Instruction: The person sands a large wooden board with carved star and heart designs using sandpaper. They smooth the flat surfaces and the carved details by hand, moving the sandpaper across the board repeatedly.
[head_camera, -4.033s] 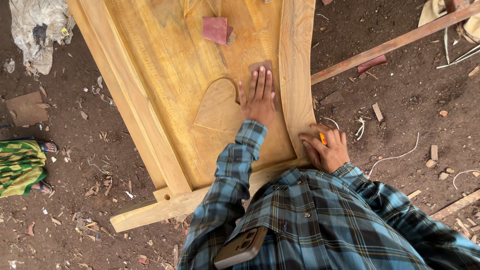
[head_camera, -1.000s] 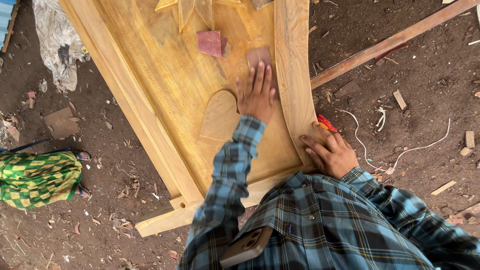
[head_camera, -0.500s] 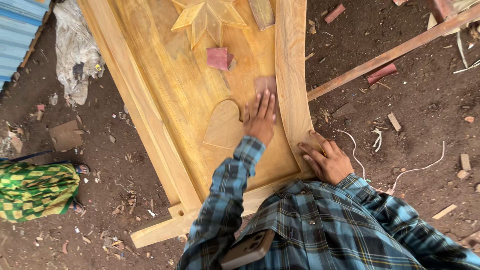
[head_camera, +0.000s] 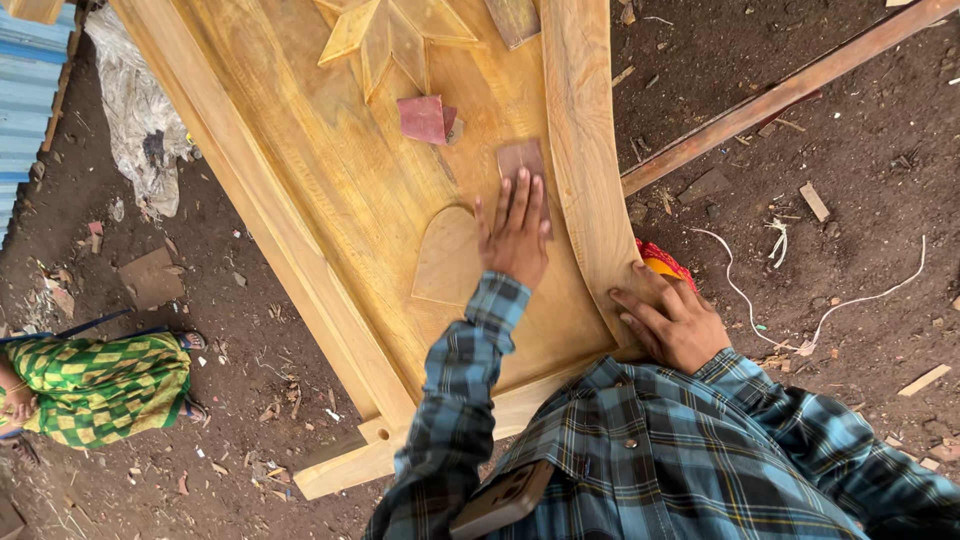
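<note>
Head view looks down on the left hand (head_camera: 515, 235), whose grip is no clench at all: the palm and spread fingers (head_camera: 522, 200) press flat on a brownish sheet of sandpaper (head_camera: 520, 158), pinning it against the yellow wooden door panel (head_camera: 330, 200) rather than closing around it, which suits rubbing a broad flat face. The sheet pokes out just beyond the fingertips, beside the curved raised rail (head_camera: 585, 170) that runs along the right of this grip. Just to the left of the palm sits a carved heart-shaped relief (head_camera: 447, 257), untouched. Farther beyond the fingertips lies a second, reddish folded piece of sandpaper (head_camera: 424, 118), loose on the panel, and past it a carved star inlay (head_camera: 385, 40). The right hand (head_camera: 672, 322) rests open on the rail's outer edge, fingers draped over the wood, apparently steadying the panel; something red and yellow (head_camera: 660, 262) shows under it, but what it is I cannot tell. Around the panel lie bare earth and wood scraps, a long timber batten (head_camera: 780, 95) well to the right, and another person's green checked garment (head_camera: 95, 385) far to the left.
</note>
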